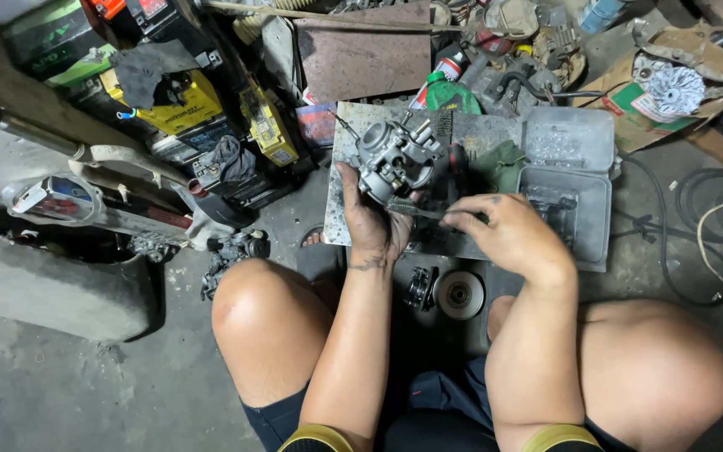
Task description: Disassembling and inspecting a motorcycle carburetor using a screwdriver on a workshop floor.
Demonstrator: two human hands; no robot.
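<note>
Okay, your left hand (376,219) sits centre frame, fingers curled up around the underside of a grey cast-metal carburetor (395,156) with a round throat opening, gripping it firmly; the palm and fingers are grease-stained. The carburetor is held just above the worn, speckled metal plate (340,180) that lies on the floor in front of your knees, tilted with its throat facing upper left of the frame.

Your right hand (508,234), right of centre, is mostly closed: fingertips pinched on a thin dark flat tool (416,209), like a small file or blade, whose tip points left and meets the lower edge of the carburetor. Can't tell exactly what kind of tool it is.

The carburetor looks dirty and dull, with brass-coloured fittings and a small lever sticking out on top.

Just right of it on the plate lies a crumpled green rag (502,163). Further right is an open grey plastic case (569,180) with dark bits inside. Below the plate, between your knees, a round metal disc (459,294) lies on the concrete beside a small dark part (420,287). Upper left of the frame holds stacked yellow and black batteries (186,105).
</note>
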